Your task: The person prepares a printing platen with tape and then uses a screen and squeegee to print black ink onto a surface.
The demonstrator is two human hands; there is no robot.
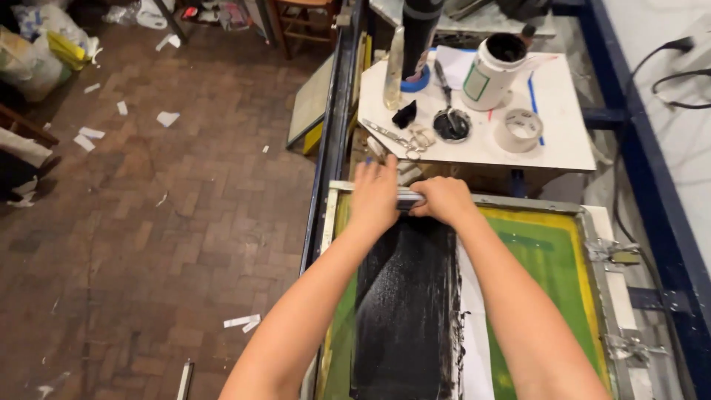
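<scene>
Seen from above, two bare arms reach forward over a printing screen (563, 252) with a green and yellow mesh in a pale frame. The left hand (374, 196) and the right hand (443, 200) sit side by side at the far end of the screen, both closed around a squeegee (408, 198) with a grey handle, held crosswise. Below the hands, a wide band of black ink (406, 304) runs down the mesh toward the viewer.

Just beyond the screen is a white surface (563, 141). On it stand a white jar (490, 72) with an open dark mouth, a roll of tape (521, 129), scissors (404, 138), and a round black lid (451, 124) with a tool resting on it. To the left, the brick floor (163, 222) is scattered with scraps of white paper (167, 118).
</scene>
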